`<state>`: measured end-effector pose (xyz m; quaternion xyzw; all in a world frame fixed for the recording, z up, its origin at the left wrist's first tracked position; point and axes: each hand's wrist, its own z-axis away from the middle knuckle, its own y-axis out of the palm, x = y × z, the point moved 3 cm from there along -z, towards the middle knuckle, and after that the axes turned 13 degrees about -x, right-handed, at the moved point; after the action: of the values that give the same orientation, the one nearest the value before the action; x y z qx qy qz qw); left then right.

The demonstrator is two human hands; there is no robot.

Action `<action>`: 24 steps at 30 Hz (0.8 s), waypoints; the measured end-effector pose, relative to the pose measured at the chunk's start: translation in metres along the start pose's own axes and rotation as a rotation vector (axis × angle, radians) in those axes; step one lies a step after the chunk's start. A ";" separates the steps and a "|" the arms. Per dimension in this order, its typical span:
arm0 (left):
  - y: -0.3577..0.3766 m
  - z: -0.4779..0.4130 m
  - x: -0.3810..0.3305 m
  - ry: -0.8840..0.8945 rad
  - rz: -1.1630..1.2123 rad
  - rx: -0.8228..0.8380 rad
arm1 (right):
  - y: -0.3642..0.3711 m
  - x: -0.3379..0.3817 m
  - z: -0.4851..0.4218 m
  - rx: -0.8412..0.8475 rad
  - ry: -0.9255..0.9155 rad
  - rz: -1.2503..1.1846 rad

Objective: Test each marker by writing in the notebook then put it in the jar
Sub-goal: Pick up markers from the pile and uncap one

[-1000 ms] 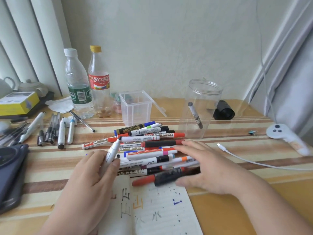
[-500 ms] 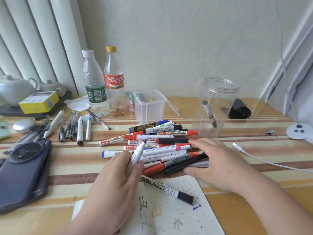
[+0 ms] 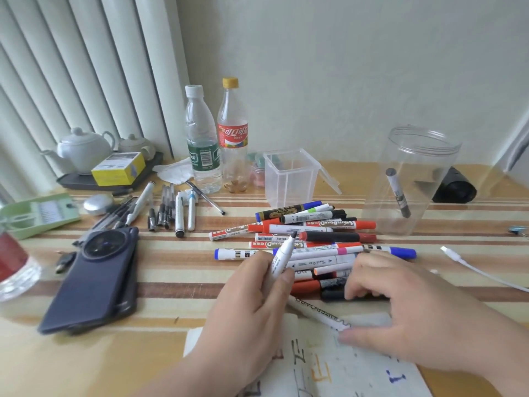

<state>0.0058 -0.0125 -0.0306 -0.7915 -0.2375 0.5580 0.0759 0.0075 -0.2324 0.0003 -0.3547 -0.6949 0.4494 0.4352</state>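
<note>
Down front, the scribbled white notebook (image 3: 357, 373) is lying under both hands. Left hand (image 3: 246, 313) is pinching an uncapped white marker (image 3: 282, 257), tip up; right hand (image 3: 406, 316) is curling onto the multicoloured marker pile (image 3: 315, 233), grip unclear. Farther back, the clear plastic jar (image 3: 423, 167) is holding one grey marker (image 3: 398, 196).

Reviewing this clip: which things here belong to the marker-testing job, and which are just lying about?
Job: left hand holding an uncapped white marker; right hand on the marker pile; notebook; jar with one marker inside.
Lying about: phone, water bottle, cola bottle, teapot, square clear box, pens, white cable.
</note>
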 end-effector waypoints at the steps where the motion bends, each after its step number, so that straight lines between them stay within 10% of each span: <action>1: 0.000 0.000 0.001 0.000 0.006 0.004 | 0.005 0.001 0.000 0.049 -0.007 0.021; 12: -0.026 -0.025 0.022 -0.305 0.202 -0.392 | 0.010 -0.020 -0.009 -0.122 0.087 0.052; 19: -0.020 -0.023 0.020 -0.273 0.157 -0.335 | 0.009 -0.004 -0.018 -0.336 -0.014 -0.054; 24: -0.016 -0.020 0.014 -0.116 0.085 -0.219 | 0.035 0.022 -0.027 -0.039 -0.060 0.122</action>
<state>0.0233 0.0106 -0.0295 -0.7709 -0.2670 0.5762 -0.0486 0.0279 -0.1924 -0.0198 -0.3909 -0.6934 0.4720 0.3790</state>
